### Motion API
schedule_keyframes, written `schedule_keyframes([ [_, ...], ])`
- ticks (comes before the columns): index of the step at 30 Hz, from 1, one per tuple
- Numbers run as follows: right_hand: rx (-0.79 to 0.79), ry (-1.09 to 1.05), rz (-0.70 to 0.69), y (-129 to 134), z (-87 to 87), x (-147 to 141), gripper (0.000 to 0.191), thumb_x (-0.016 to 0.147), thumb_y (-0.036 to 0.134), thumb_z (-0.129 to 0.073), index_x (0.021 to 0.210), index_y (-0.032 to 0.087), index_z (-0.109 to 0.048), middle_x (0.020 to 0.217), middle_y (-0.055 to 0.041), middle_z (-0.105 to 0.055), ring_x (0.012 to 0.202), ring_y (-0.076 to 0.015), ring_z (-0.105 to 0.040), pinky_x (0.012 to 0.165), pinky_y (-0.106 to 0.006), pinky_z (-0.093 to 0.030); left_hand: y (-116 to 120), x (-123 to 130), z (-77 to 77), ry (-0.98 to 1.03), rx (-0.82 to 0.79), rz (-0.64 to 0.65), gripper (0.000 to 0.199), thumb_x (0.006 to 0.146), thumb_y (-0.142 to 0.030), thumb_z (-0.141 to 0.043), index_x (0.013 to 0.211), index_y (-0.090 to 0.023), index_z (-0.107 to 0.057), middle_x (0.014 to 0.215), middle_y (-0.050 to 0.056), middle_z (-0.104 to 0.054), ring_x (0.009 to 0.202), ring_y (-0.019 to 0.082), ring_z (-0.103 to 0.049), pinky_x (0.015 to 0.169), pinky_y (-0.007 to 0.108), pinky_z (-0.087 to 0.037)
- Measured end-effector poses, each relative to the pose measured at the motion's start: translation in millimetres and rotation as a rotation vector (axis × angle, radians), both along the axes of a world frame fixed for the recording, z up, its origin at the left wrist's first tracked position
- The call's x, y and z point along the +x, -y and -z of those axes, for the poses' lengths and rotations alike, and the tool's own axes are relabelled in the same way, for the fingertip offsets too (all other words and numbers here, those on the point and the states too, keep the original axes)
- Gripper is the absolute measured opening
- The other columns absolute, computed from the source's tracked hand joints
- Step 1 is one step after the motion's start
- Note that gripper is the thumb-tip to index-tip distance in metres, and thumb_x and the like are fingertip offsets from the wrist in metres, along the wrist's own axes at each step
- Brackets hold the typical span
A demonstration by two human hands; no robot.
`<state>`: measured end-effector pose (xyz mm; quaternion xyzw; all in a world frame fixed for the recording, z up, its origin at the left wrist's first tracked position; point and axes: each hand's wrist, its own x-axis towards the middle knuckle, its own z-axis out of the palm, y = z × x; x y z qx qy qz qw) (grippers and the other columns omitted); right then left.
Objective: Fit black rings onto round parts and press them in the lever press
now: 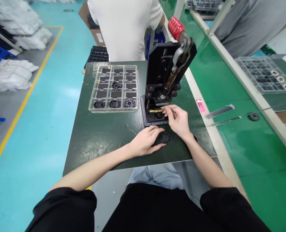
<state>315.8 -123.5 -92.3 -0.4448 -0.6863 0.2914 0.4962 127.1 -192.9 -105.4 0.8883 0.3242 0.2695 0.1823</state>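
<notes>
Here, right hand (179,120) at press (157,69), carton label (99,37) illegible.

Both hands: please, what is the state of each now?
Left hand: open, thumb and fingertips at a round black part.
Right hand: closed, holding a thin tool.

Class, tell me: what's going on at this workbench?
A person works with both hands at a dark green tabletop. The right hand pinches a thin, grey, rod-like tool at a black lever press with a red handle; a round black part appears to sit in its base. The left hand rests with thumb and fingers around another round black part. Left of the press, a clear plastic compartment tray holds four black ring-like parts.
</notes>
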Motion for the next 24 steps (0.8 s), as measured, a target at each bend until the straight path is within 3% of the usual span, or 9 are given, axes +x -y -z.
schedule_keyframes([
  [7,0.07,0.12,-0.003,1.1,-4.5,-4.1,0.033,0.106,0.039,-0.052,0.093,0.019,-0.074,0.09,-0.0071,-0.076,0.073,-0.0162,-0.069,0.065,-0.029,-0.054,1.3,1.4,1.1,-0.018,-0.005,-0.038,0.049,0.101,-0.048,-0.058,0.136,-0.015,-0.05,0.123,0.016,-0.07,0.12,0.029,-0.067,0.102,0.047,-0.059],
  [11,0.064,0.173,0.013,-1.2,-4.8,-5.5,0.026,0.102,0.035,-0.058,0.092,0.019,-0.074,0.096,-0.0076,-0.078,0.058,-0.0122,-0.06,0.054,-0.027,-0.047,5.6,10.3,2.0,-0.026,-0.013,-0.153,0.06,0.095,-0.062,-0.063,0.132,-0.016,-0.053,0.118,0.015,-0.071,0.116,0.031,-0.068,0.099,0.048,-0.06],
  [15,0.094,0.216,-0.004,-6.3,-4.0,-7.4,0.025,0.101,0.032,-0.059,0.086,0.019,-0.073,0.095,-0.0077,-0.078,0.064,-0.0144,-0.064,0.061,-0.028,-0.053,10.1,20.9,2.0,-0.05,-0.026,-0.226,0.062,0.092,-0.065,-0.066,0.128,-0.015,-0.054,0.116,0.015,-0.072,0.113,0.032,-0.069,0.095,0.048,-0.061],
  [21,0.115,-0.018,0.218,13.4,-13.5,6.0,0.029,0.103,0.045,-0.057,0.093,0.02,-0.071,0.09,-0.0073,-0.075,0.076,-0.0178,-0.07,0.07,-0.031,-0.058,5.7,11.5,-2.2,0.066,-0.179,-0.08,0.044,0.096,-0.04,-0.068,0.13,-0.019,-0.05,0.126,0.013,-0.071,0.122,0.028,-0.067,0.104,0.045,-0.059],
  [24,0.006,-0.042,0.192,45.2,-15.0,17.7,0.032,0.099,0.05,-0.063,0.09,0.02,-0.069,0.082,-0.0054,-0.072,0.071,-0.0166,-0.068,0.066,-0.029,-0.058,1.3,3.8,-4.6,0.132,-0.266,0.02,0.049,0.093,-0.03,-0.069,0.136,-0.021,-0.047,0.133,0.013,-0.069,0.128,0.027,-0.064,0.108,0.047,-0.056],
])
